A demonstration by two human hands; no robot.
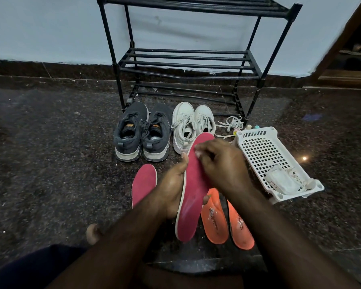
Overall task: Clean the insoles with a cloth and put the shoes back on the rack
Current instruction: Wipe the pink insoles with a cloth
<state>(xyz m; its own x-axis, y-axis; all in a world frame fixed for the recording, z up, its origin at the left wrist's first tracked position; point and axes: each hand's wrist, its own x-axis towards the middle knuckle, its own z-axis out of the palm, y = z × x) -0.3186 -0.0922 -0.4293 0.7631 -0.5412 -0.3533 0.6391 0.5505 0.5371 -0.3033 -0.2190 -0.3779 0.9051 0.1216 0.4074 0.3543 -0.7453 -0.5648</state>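
Here, four insoles are counted: two pink, two orange. One pink insole [191,192] is held up off the floor by the left hand [173,184], fingers curled around its edge from below, a fingertip showing at the right edge. The right hand [219,163] is laid over the upper part of this insole, fingers bent and bunched on something small and whitish [197,153]; whether that is the cloth cannot be told. The second pink insole [143,184] is seen flat on the floor to the left, its heel end hidden by the left forearm. Two orange insoles [214,217] are lying side by side on the floor under the arms, partly covered.

Four shoes are counted: one dark grey pair [142,132] and one white pair [191,124], set side by side on the floor in front of the rack [186,61]. The right white shoe is partly hidden by the raised insole. Loose white laces [231,124] are seen beside it.

One white plastic basket [265,155] is tilted at the right, with whitish items inside, hard to make out. Small coloured things behind it are too small to identify. The rack's top is cut off.
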